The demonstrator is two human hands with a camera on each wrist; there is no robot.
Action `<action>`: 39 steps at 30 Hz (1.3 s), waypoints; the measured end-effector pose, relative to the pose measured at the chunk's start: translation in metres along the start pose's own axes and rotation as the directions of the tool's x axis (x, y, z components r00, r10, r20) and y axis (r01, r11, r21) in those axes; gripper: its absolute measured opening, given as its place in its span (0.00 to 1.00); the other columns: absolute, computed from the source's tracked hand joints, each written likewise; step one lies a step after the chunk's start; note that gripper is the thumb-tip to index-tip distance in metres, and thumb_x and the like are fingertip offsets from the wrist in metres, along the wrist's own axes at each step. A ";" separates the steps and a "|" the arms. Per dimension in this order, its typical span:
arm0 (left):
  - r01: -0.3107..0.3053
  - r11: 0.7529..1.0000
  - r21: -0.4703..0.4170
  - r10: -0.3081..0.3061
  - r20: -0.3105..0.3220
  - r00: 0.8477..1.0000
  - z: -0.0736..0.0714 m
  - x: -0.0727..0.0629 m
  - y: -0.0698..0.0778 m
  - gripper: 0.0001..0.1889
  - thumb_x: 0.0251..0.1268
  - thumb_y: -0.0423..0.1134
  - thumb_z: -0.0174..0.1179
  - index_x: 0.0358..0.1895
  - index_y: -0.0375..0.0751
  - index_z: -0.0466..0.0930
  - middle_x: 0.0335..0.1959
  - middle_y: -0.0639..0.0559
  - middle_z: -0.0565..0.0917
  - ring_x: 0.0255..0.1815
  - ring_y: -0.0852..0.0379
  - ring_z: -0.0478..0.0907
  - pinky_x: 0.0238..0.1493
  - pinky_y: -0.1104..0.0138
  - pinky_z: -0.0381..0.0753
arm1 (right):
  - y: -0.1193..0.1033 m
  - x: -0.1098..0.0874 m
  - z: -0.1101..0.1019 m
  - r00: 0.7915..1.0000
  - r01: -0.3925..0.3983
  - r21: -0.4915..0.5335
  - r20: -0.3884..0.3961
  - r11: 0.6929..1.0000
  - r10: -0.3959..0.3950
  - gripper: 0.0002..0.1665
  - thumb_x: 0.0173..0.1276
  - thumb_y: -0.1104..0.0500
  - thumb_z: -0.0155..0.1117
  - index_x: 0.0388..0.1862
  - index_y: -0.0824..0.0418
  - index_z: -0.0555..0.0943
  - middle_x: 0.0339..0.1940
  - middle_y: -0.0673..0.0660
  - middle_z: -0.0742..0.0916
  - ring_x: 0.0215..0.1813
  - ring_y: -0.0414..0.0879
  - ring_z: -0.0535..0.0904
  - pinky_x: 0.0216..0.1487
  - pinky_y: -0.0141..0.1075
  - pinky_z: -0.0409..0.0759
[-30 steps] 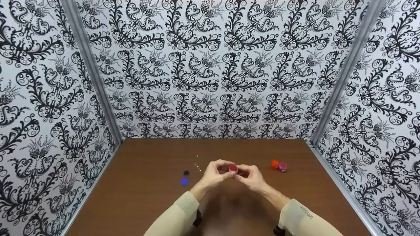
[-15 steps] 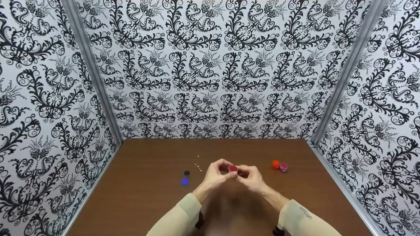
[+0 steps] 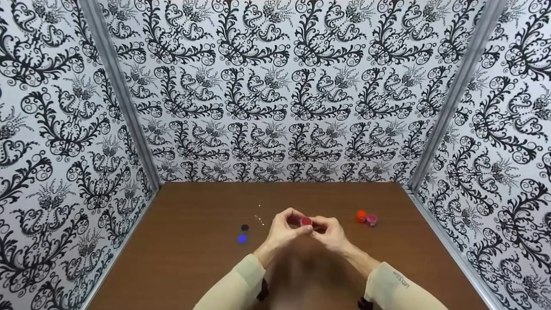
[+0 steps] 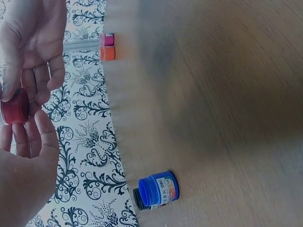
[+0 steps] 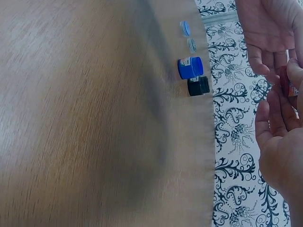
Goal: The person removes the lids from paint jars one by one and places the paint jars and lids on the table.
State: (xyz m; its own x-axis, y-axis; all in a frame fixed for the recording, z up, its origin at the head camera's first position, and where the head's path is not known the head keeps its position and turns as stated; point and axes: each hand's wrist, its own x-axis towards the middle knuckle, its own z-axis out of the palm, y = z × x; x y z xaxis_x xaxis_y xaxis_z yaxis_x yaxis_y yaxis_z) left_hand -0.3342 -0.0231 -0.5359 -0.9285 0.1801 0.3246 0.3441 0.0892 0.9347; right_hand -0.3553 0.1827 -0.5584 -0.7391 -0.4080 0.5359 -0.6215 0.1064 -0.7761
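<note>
A small red paint jar [image 3: 306, 221] is held up above the table between both hands. My left hand [image 3: 282, 229] curls round it from the left, its thumb against the near side. From the right, my right hand [image 3: 330, 234] pinches the same jar with thumb and fingers. The left wrist view shows the red jar [image 4: 17, 107] lying between the two hands, partly covered by fingers. In the right wrist view, fingers hide most of the red jar [image 5: 285, 81]. Whether its lid is on or loose, I cannot tell.
Left of the hands stand a blue paint jar [image 3: 242, 238] and a black paint jar [image 3: 245, 227]. Two small pale round pieces [image 5: 185, 28] lie near them. An orange jar [image 3: 361, 216] and a pink jar [image 3: 371, 220] touch at the right. Patterned walls [image 3: 275, 86] enclose the brown table [image 3: 193, 267].
Both hands keep their hold on the red jar and stay nearly in place. The other jars stand where they were.
</note>
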 end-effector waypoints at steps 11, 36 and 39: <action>-0.055 0.998 0.016 0.053 0.117 0.992 -0.010 0.006 -0.007 0.25 0.67 0.35 0.78 0.66 0.31 0.87 0.53 0.31 0.93 0.50 0.50 0.91 0.59 0.59 0.92 | -0.007 0.000 -0.004 1.000 0.022 -0.003 0.022 1.000 -0.022 0.16 0.75 0.71 0.74 0.58 0.79 0.89 0.45 0.77 0.92 0.46 0.30 0.89 0.48 0.26 0.89; -0.017 0.999 0.029 0.014 0.091 0.996 -0.005 0.001 0.001 0.15 0.66 0.31 0.78 0.51 0.32 0.85 0.48 0.31 0.90 0.41 0.58 0.87 0.44 0.74 0.85 | 0.002 -0.001 -0.003 0.999 0.017 -0.047 0.035 0.999 -0.015 0.13 0.74 0.70 0.75 0.55 0.73 0.92 0.41 0.72 0.93 0.42 0.31 0.87 0.46 0.28 0.88; -0.005 0.999 0.041 0.002 0.076 0.997 -0.005 0.002 0.000 0.15 0.65 0.31 0.79 0.49 0.32 0.84 0.48 0.33 0.90 0.42 0.57 0.88 0.45 0.74 0.86 | 0.002 0.000 -0.001 0.999 0.012 -0.033 0.036 0.999 -0.011 0.14 0.74 0.70 0.75 0.56 0.73 0.92 0.43 0.73 0.94 0.43 0.31 0.88 0.47 0.28 0.89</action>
State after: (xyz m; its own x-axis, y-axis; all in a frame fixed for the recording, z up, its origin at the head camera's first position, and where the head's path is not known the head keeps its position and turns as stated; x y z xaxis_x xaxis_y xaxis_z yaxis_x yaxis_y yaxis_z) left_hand -0.3366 -0.0275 -0.5351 -0.9146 0.2541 0.3146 0.3542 0.1283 0.9263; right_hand -0.3567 0.1842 -0.5596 -0.7225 -0.4415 0.5321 -0.6387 0.1313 -0.7582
